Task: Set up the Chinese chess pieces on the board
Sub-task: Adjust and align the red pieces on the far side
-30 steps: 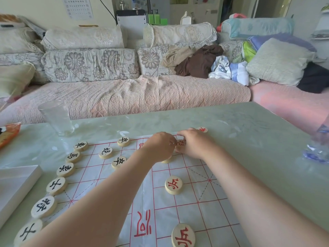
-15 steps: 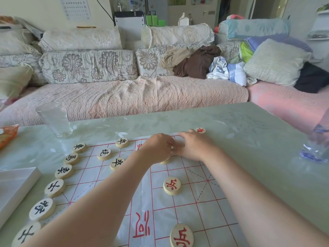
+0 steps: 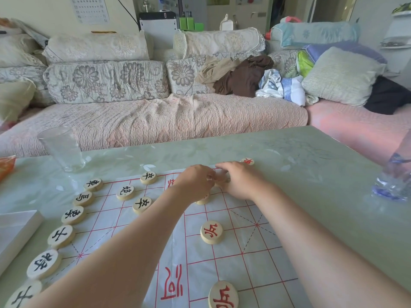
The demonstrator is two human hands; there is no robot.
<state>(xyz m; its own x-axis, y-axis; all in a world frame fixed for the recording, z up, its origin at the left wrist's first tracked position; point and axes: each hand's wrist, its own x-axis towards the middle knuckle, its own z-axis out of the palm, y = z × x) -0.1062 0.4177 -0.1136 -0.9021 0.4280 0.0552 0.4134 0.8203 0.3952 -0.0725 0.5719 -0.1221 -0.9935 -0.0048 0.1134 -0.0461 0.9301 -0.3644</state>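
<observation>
Orange packet (image 3: 6, 167) at far-left edge of glass-topped desk (image 3: 311, 196). White box (image 3: 15, 232) nearer, same side. Clear tumbler (image 3: 62, 150) upright, farther back. Paper xiangqi board (image 3: 233, 267) flat on desk. Black-lettered pieces (image 3: 61, 236) in a curved row down board's left edge, three more black pieces (image 3: 142, 204) just right of them on the grid. Left grip (image 3: 195, 182) over board's far side, fingers curled, touching right grip (image 3: 240, 181) fingertip to fingertip. Cannot tell if either pinches a piece, contact spot hidden. Pale piece (image 3: 202, 200) half hidden under left wrist. Red soldier piece (image 3: 211, 232) mid-board, second red soldier (image 3: 223, 295) nearer, well apart. Red-lettered piece (image 3: 247, 161) just beyond right grip at board's far edge. Water bottle (image 3: 393, 183) at right desk edge, blurred.
</observation>
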